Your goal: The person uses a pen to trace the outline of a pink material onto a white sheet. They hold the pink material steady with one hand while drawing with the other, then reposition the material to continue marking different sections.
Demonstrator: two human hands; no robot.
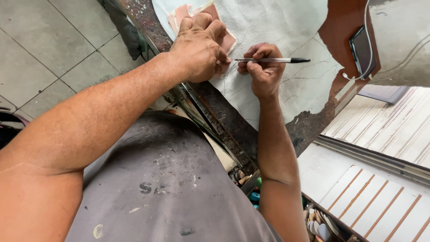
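Left hand (199,47) fisted, knuckles pressing pink template (226,40) flat onto white sheet (277,27), far edge of bench (233,116). Just right of it, right hand (264,71) pinches pen (273,60), fingers closed round the barrel, cap end pointing right, tip at template edge. Phone (362,49) far right.

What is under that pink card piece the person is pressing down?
Under the pink card piece lies a pale sheet spread on the worktable. The left hand covers most of the card, hiding what is beneath there. The right hand holds a pen.
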